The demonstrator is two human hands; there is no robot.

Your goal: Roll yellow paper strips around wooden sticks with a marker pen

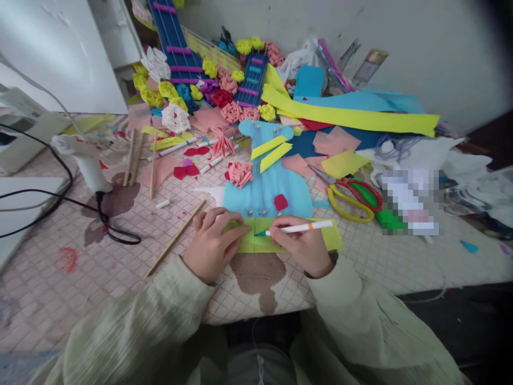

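Note:
My left hand (214, 243) presses its curled fingers down on the left part of a yellow-green paper sheet (334, 238) lying at the table's near edge. My right hand (304, 248) is closed around a white marker with an orange band (304, 227), its green tip touching the sheet near the middle fold. Just behind the sheet lies a light blue guitar-shaped paper cutout (264, 187) with yellow strips, a pink paper flower (240, 172) and a red scrap on it.
Scissors with yellow and red handles (348, 200) lie right of the cutout. A glue gun (86, 158) with a black cable stands at left. Wooden sticks (176, 238), markers, paper flowers and coloured paper scraps crowd the back of the checked tablecloth (60, 267).

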